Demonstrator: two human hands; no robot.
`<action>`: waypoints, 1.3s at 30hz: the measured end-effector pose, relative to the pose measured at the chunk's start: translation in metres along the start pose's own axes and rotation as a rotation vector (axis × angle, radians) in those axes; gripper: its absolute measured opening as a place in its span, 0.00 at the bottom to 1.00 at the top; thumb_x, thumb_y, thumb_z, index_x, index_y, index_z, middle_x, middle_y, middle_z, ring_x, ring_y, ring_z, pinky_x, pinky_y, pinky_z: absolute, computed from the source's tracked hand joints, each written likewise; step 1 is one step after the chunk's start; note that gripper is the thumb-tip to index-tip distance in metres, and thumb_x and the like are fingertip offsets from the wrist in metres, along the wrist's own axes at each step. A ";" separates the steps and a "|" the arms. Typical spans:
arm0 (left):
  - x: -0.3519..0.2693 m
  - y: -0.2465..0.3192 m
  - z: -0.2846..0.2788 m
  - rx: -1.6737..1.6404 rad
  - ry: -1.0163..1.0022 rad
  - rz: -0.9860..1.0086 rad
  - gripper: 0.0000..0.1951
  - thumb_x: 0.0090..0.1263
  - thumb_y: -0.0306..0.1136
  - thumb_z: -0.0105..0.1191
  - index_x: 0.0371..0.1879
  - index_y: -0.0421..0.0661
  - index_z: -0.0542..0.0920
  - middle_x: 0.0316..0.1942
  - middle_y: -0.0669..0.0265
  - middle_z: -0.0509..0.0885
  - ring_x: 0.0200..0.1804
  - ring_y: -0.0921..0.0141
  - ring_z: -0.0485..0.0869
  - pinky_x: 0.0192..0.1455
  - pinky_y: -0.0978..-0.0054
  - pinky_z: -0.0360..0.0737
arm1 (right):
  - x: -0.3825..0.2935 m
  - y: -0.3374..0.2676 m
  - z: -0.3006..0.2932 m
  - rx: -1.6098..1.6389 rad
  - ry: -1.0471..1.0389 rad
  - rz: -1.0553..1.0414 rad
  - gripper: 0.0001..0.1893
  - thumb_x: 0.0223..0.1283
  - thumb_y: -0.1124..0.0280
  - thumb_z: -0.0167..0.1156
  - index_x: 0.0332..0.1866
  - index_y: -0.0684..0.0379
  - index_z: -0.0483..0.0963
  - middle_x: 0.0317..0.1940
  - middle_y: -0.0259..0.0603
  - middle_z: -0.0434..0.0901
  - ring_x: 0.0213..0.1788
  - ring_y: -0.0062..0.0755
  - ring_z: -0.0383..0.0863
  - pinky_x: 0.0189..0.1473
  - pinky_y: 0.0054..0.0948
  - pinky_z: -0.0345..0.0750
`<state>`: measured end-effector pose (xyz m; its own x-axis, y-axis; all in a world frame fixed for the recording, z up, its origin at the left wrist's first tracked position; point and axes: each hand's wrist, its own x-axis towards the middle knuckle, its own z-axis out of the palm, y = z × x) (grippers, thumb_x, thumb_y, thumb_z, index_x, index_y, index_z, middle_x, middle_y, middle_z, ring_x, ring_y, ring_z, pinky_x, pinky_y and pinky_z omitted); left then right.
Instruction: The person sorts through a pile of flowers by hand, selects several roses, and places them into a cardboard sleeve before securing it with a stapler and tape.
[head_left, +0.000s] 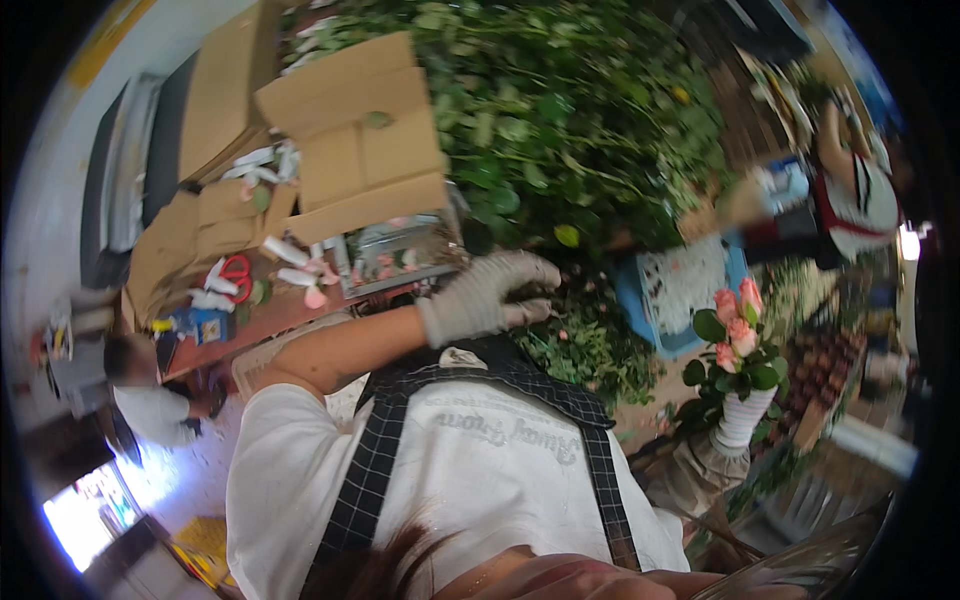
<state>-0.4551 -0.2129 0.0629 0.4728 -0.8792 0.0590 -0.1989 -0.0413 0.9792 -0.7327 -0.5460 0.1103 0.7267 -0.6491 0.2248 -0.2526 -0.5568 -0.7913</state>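
My left hand (491, 296), in a pale knit glove, is held in front of my apron with its thumb and fingers apart. Nothing shows between them. Beyond it spreads a large heap of green leafy stems (555, 127). My right hand (742, 420), in a striped glove, is raised out to the right. It grips a small bunch of pink roses (739, 330), blooms upward, with green leaves around them. The lower stems are mostly hidden by the hand and sleeve. Below my left hand lies a pile of leaf trimmings (585, 345).
An open cardboard box (360, 142) stands on the red table (270, 319) beside a clear-topped case (397, 251). Red-handled scissors (236, 279) lie among white wrappers. A blue crate (641, 300) stands at right. Other people work at far right (855, 187) and left (150, 397).
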 end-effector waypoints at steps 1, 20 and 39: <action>-0.007 0.025 -0.036 0.266 0.123 0.268 0.21 0.58 0.37 0.65 0.48 0.41 0.78 0.48 0.59 0.80 0.49 0.62 0.81 0.57 0.66 0.75 | 0.011 -0.016 0.010 0.159 -0.014 0.037 0.15 0.57 0.74 0.61 0.50 0.66 0.74 0.43 0.44 0.81 0.46 0.39 0.81 0.51 0.35 0.78; -0.079 -0.025 -0.187 1.062 0.082 -0.424 0.30 0.58 0.47 0.61 0.54 0.39 0.73 0.60 0.52 0.72 0.66 0.54 0.68 0.63 0.58 0.71 | 0.143 -0.264 0.433 -0.390 -0.824 -0.840 0.43 0.39 0.57 0.73 0.66 0.51 0.64 0.57 0.48 0.71 0.62 0.49 0.69 0.63 0.41 0.67; -0.090 -0.034 -0.241 0.719 -0.046 -0.244 0.32 0.57 0.52 0.60 0.56 0.42 0.75 0.61 0.53 0.72 0.64 0.51 0.70 0.63 0.58 0.71 | 0.216 -0.250 0.312 -0.684 -0.274 -0.997 0.17 0.53 0.79 0.58 0.50 0.58 0.78 0.36 0.42 0.82 0.38 0.41 0.81 0.41 0.33 0.78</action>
<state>-0.2839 -0.0178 0.0710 0.5422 -0.8235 -0.1670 -0.6107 -0.5227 0.5948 -0.3128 -0.3851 0.1792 0.8816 0.2973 0.3665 0.2657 -0.9545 0.1352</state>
